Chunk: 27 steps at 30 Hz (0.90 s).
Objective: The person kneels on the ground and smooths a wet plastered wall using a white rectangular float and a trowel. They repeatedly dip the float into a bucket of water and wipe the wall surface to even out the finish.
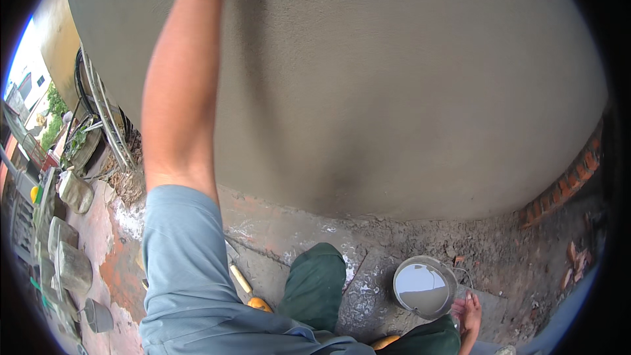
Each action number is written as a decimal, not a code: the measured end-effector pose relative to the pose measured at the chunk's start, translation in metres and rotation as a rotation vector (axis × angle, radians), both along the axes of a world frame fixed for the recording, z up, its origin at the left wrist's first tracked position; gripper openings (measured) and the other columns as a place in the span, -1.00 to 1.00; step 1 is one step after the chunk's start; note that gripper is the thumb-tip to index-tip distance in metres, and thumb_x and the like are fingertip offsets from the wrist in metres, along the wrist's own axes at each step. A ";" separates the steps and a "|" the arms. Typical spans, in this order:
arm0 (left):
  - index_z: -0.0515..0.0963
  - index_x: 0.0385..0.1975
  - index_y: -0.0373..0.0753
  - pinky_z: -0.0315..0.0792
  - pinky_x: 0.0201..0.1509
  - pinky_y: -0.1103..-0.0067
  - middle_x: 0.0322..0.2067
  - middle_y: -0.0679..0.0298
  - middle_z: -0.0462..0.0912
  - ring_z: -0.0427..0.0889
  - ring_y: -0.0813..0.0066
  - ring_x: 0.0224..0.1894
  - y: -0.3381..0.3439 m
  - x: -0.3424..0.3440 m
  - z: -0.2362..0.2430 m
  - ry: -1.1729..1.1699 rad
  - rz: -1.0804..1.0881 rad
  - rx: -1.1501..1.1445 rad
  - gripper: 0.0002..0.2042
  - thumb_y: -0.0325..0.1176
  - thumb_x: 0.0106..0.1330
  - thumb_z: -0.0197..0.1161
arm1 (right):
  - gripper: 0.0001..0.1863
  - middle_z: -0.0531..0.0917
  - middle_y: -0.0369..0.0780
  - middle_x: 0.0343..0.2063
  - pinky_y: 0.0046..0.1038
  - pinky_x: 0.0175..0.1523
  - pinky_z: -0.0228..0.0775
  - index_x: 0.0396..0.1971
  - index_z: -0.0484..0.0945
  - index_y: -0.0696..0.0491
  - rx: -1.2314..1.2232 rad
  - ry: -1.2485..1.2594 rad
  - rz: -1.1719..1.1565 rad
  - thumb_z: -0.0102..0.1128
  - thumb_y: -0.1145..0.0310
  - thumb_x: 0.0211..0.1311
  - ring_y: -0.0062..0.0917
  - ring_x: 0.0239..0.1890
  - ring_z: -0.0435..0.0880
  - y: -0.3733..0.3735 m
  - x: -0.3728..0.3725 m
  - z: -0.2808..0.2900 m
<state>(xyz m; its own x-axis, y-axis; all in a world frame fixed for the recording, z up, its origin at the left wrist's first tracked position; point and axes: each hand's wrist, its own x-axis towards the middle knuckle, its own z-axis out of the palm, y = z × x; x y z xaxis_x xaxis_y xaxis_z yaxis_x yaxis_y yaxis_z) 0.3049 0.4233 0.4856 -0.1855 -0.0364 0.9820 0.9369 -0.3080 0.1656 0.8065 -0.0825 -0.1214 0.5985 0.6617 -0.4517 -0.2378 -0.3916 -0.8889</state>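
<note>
My left arm [181, 85], in a rolled blue-grey sleeve [187, 250], stretches up along a grey plastered wall [407, 92]; its hand lies beyond the top edge. Low on the right, beside my knee, my right hand [468, 314] has its fingers curled at the wire handle [468, 277] of a bucket [398, 292]. Greyish water [422, 283] fills part of that bucket, which stands upright on the ground. A hand tool with a pale wooden handle [240, 279] rests on the ground left of my knees, its blade partly hidden by my sleeve.
Rough, mortar-spattered ground [486, 240] runs along the wall's foot. Exposed brickwork [568, 184] edges the wall at right. Pipes and cables [105, 105] hang at left. Several containers, among them a grey bucket [98, 316] and a cut-open jug [76, 192], stand along the left side.
</note>
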 end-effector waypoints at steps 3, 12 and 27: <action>0.53 0.15 -0.34 0.50 0.17 0.17 -0.06 -0.17 0.67 0.62 -0.14 0.08 0.009 -0.056 -0.005 -0.238 -0.109 -0.126 -0.34 0.09 0.21 0.36 | -0.41 0.69 -0.19 -0.37 -0.46 -0.45 0.47 0.20 0.40 -0.04 -0.038 0.010 -0.012 0.23 -0.11 0.36 -0.49 -0.47 0.68 -0.001 0.003 -0.003; 0.32 0.39 -0.08 0.17 0.29 0.07 0.19 -0.05 0.22 0.20 -0.02 0.28 -0.030 0.067 -0.206 0.412 -0.185 -0.091 -0.11 -0.02 0.02 0.57 | -0.38 0.69 -0.15 -0.34 -0.44 -0.47 0.49 0.27 0.37 -0.02 0.014 -0.007 0.024 0.21 -0.07 0.37 -0.47 -0.47 0.68 0.004 0.009 -0.015; 0.49 0.25 -0.29 0.45 0.28 0.21 0.17 -0.19 0.55 0.59 -0.07 0.19 0.035 -0.155 -0.004 -0.440 -0.020 -0.433 -0.21 0.23 0.16 0.26 | -0.42 0.69 -0.16 -0.35 -0.42 -0.49 0.48 0.23 0.36 -0.01 -0.012 0.036 0.002 0.20 -0.04 0.39 -0.44 -0.49 0.68 0.000 0.014 -0.018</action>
<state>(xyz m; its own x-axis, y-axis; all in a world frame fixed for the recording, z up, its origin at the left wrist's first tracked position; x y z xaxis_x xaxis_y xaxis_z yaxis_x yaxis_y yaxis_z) 0.1503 0.4584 0.4811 -0.5735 0.3563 0.7377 0.7468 -0.1426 0.6495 0.8204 -0.0820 -0.1393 0.5800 0.6574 -0.4811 -0.2689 -0.4029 -0.8748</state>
